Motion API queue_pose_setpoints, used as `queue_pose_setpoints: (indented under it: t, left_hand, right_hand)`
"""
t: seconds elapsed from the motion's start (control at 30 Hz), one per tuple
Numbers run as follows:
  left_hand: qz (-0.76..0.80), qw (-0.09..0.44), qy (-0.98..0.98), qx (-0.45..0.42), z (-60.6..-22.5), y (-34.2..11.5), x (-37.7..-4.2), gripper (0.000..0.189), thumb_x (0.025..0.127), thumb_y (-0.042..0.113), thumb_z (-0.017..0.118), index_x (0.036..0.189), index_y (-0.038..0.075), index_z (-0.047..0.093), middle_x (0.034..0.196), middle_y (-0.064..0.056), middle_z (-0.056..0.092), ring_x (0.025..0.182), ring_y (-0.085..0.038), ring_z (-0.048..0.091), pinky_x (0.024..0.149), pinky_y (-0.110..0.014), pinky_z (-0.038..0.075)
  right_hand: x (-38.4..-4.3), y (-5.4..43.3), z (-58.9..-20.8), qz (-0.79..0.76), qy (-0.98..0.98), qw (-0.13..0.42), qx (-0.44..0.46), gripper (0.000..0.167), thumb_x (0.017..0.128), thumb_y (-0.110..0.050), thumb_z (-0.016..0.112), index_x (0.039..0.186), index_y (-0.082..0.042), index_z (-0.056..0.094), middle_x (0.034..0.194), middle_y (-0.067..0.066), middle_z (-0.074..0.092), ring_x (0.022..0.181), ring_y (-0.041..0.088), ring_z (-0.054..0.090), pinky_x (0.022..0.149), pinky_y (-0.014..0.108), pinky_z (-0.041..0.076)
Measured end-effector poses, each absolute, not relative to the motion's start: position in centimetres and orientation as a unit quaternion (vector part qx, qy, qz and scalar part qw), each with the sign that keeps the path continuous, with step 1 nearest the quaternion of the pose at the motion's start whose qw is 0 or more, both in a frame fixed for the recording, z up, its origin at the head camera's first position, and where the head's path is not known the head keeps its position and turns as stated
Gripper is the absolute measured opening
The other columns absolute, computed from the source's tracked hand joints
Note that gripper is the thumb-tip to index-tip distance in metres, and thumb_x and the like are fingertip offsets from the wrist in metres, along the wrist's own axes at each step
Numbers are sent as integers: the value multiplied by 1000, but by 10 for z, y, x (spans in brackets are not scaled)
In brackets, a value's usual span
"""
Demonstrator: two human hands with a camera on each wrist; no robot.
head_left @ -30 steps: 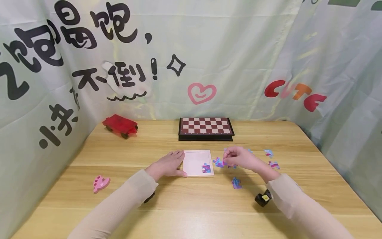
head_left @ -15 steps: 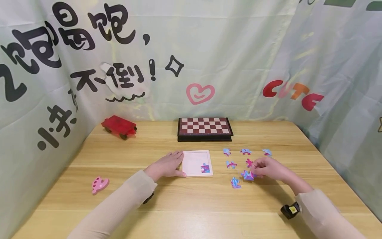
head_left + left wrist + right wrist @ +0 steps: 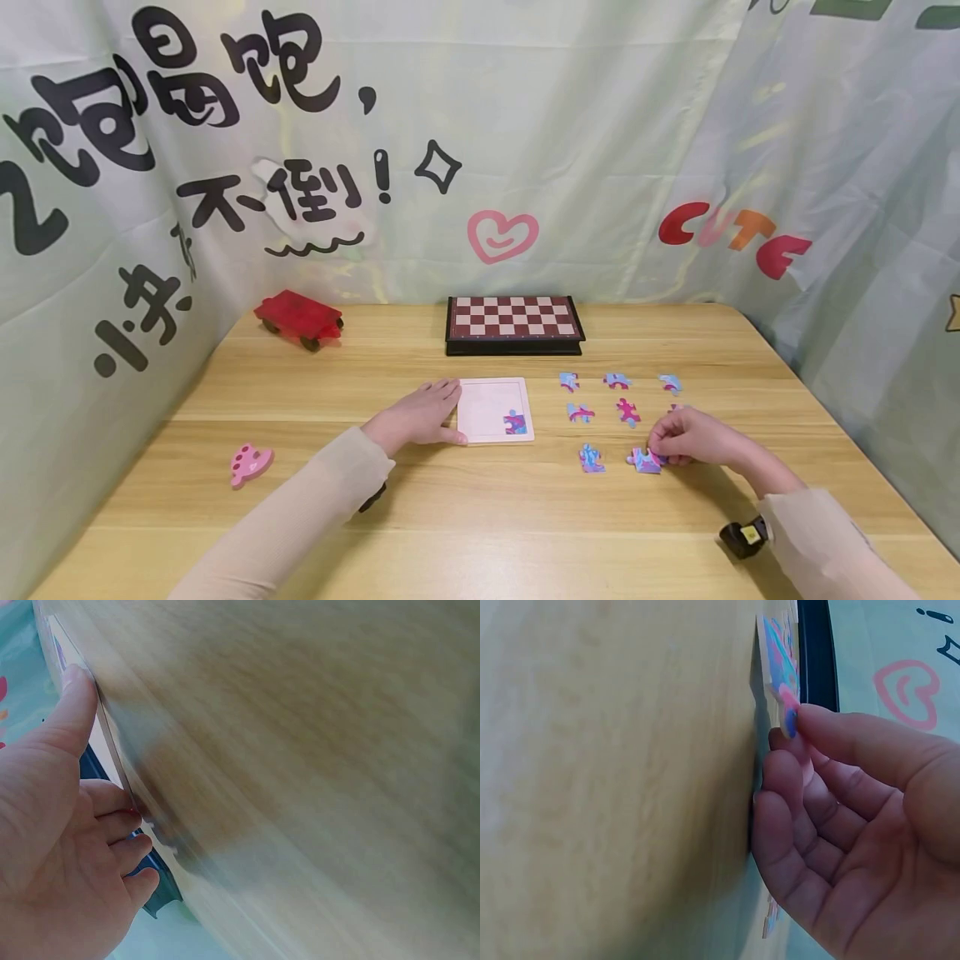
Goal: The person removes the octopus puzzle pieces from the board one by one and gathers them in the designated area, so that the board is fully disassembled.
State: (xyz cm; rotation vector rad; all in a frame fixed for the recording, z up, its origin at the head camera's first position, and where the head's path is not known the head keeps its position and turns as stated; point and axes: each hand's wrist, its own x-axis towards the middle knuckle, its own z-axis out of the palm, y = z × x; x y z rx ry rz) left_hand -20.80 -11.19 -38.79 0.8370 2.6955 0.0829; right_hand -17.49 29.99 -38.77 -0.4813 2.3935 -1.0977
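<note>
Between thumb and fingers, my right hand point(image 3: 693, 437) pinches a blue and purple jigsaw piece point(image 3: 645, 461) low over the table's right half. In the right wrist view the piece point(image 3: 780, 664) tilts, its tab held under the thumb. My left hand point(image 3: 420, 414) rests flat at the left edge of a pale square puzzle tray point(image 3: 487, 408), its thumb on the near left corner. One jigsaw piece point(image 3: 515, 423) lies in the tray's near right corner. A blue piece point(image 3: 592, 457) lies left of the held one, and a pink piece point(image 3: 627, 412) lies behind it.
More loose pieces, such as a blue one point(image 3: 617, 381), lie in rows right of the tray. A checkered game box point(image 3: 514, 323) stands at the back. A red toy cart point(image 3: 300, 318) sits back left, and a pink toy point(image 3: 251, 464) lies front left.
My right hand has carried the jigsaw piece from beside the tray to the right and nearer, beside the blue piece. My left hand has stayed on the tray's edge.
</note>
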Motion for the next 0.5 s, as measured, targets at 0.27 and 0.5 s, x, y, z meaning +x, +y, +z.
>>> queue_pose_setpoints:
  t: [0.27,0.5]
  left_hand:
    - [29,155,943,294,-388,-112,-208,87,86,55,52,143,-3,23,150,-15,17,137,-28,13,110,-40,12]
    - [25,158,943,294,-389,-112,-209,86,86,54,52,143,-3,23,150,-15,17,137,-28,13,110,-40,12]
  right_hand:
    - [-176,299,-389,-398,872,230,-171,11,88,-6,58,81,1,62,66,3,54,56,10,47,49,23,43]
    - [-177,297,-386,-398,876,222,-161,12,89,-9,59,83,1,62,67,3,54,57,13,48,50,25,44]
